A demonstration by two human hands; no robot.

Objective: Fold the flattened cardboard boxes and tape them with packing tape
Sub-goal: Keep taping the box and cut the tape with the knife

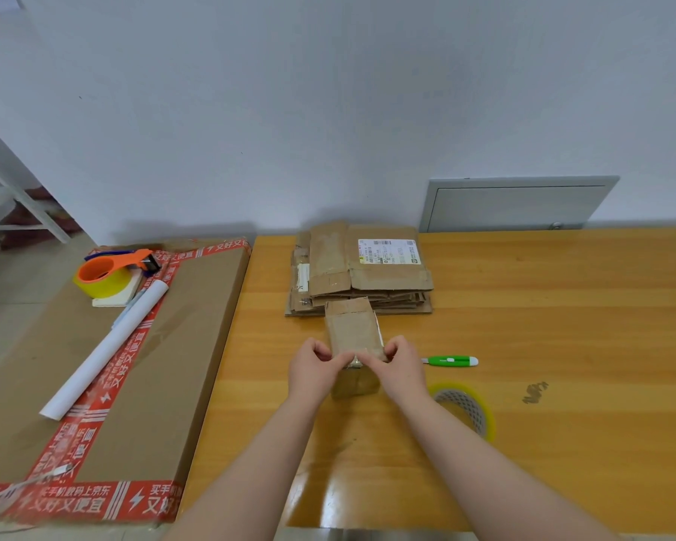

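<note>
Small cardboard box (353, 328): on the counter (543, 306), centre, just in front of the flattened boxes; partly folded up, with a white strip along its right edge.
Left grip (316, 369): fingers curled, pinching the box's near top edge.
Right grip (398, 368): fingers curled, pinching the same edge, close beside the left.
Flattened boxes (371, 275): stacked at the counter's far side; shipping label on the top one.
Tape roll (470, 411): yellowish, flat on the counter, partly behind the right forearm.
Utility knife (451, 361): green and white, just right of the right grip.
Tape dispenser (112, 272): orange, on a large carton (164, 345) (red printed tape along its edges) left of the counter, beside a white paper roll (106, 345).
</note>
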